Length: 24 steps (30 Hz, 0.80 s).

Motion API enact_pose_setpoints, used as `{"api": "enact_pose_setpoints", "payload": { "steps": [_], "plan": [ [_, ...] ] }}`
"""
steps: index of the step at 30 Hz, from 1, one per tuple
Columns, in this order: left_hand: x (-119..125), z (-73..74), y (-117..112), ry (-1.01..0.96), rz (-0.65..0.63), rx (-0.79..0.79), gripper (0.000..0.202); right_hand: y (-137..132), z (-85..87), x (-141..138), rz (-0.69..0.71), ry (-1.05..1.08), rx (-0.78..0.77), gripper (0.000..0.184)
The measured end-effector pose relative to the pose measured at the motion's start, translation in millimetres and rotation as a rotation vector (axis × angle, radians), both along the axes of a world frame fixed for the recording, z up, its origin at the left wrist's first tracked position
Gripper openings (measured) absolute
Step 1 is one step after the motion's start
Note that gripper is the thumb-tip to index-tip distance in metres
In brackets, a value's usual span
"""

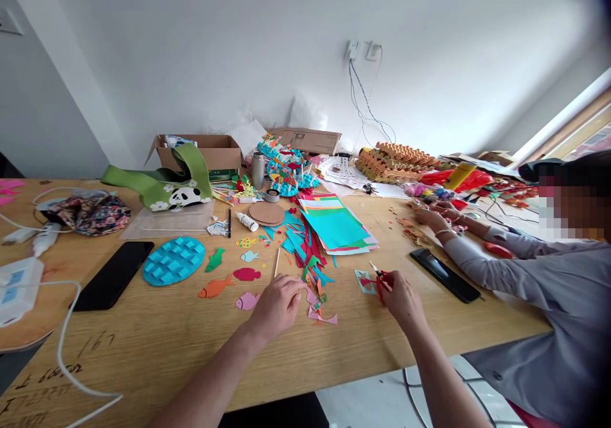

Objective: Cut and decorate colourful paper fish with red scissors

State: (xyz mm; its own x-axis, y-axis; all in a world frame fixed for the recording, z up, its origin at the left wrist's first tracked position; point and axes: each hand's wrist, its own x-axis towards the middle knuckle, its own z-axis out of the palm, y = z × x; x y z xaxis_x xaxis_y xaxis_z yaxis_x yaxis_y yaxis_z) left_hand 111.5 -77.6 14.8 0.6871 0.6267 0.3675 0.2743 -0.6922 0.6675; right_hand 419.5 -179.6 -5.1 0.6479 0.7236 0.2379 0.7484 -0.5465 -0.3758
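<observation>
My left hand point(279, 304) rests on the wooden table point(157, 339), fingers curled over pink paper scraps point(321, 313); whether it grips one is unclear. My right hand point(398, 296) is closed round small red-handled scissors point(379, 278), blades pointing toward a light blue paper piece point(363, 282). Left of my left hand lie cut paper fish: a pink one point(247, 301), an orange one point(216, 287), a dark pink one point(247, 274) and a green one point(214, 259).
A stack of coloured paper point(337, 224), a blue woven paper oval point(173, 260), two black phones point(113, 275) point(445, 274), a glue bottle point(247, 222), cardboard boxes point(200, 151). A person in grey point(548, 301) works at the right. A white power strip point(16, 288) lies left.
</observation>
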Motion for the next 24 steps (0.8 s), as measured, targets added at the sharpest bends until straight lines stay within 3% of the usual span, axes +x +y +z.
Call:
{"api": "enact_pose_setpoints", "payload": {
  "steps": [9,15,17,20,24],
  "plan": [
    [0.4,-16.9,-8.2,-0.023,-0.046,0.008,0.029,1.7,4.5,-0.4,-0.062,0.003,-0.011,0.018],
    [-0.4,-15.4,-7.0,-0.111,-0.056,-0.096,0.029,-3.6,29.7,-5.1,-0.104,0.099,0.144,0.024],
    [-0.2,-9.8,-8.0,-0.153,-0.045,-0.2,0.025,-1.2,45.7,-17.1,-0.034,0.192,0.222,0.03],
    [-0.2,1.6,-9.8,-0.217,-0.034,-0.407,0.02,8.9,70.2,-49.5,0.157,0.587,0.458,0.039],
    [-5.3,16.1,-9.4,-0.277,-0.105,-0.709,0.047,28.6,86.8,-105.9,0.36,0.698,0.446,0.036]
  ]
}}
